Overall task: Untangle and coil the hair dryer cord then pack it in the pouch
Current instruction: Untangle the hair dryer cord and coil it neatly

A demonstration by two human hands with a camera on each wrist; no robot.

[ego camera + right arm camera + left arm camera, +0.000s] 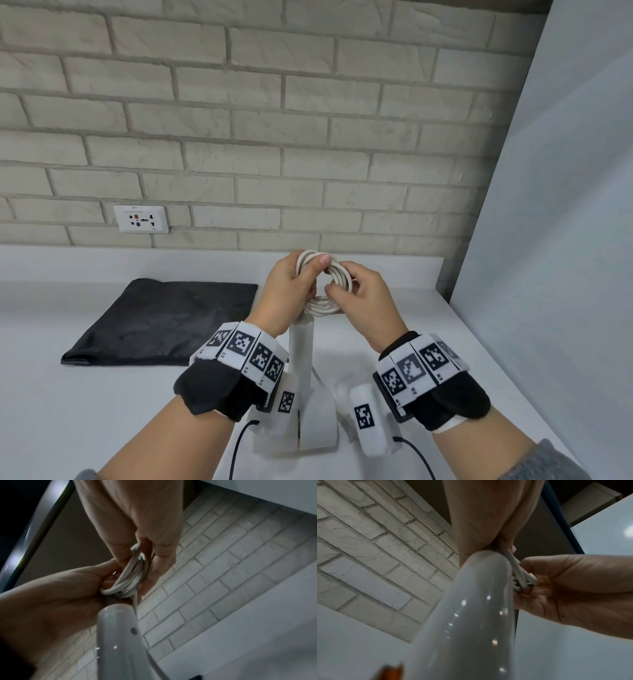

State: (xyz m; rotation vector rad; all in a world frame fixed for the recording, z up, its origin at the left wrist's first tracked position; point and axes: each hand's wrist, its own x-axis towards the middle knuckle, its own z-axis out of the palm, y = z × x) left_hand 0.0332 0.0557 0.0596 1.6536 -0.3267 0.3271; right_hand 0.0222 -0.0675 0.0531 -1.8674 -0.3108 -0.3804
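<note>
A white hair dryer stands with its handle up between my forearms, its body low near my wrists. Its white cord is wound into a small coil of several loops above the handle tip. My left hand grips the coil's left side, thumb over the top. My right hand pinches the right side. In the left wrist view the handle fills the middle and the cord runs between both hands. The right wrist view shows the cord loops held by both hands. A flat black pouch lies to the left.
The white counter runs back to a pale brick wall with a socket plate. A plain white panel closes off the right side. Thin black cables hang from my wrist bands.
</note>
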